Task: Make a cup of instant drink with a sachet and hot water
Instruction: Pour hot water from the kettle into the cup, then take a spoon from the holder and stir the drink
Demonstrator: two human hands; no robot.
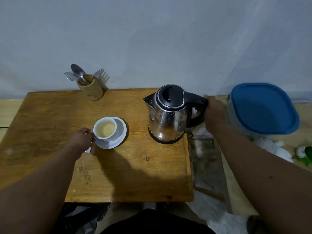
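A white cup (105, 129) holding pale yellowish liquid with undissolved powder stands on a white saucer (120, 132) in the middle of the wooden table (50, 119). My left hand (81, 141) grips the cup's handle from the left; a bit of silvery wrapper shows under that hand. A steel electric kettle (167, 115) with a black lid sits upright on its base at the table's right edge. My right hand (213, 112) is closed around the kettle's black handle.
A wooden holder (90, 87) with spoons and a fork stands at the table's back edge by the wall. To the right, off the table, a tub with a blue lid (263, 108) sits beside white crumpled bags (273, 147).
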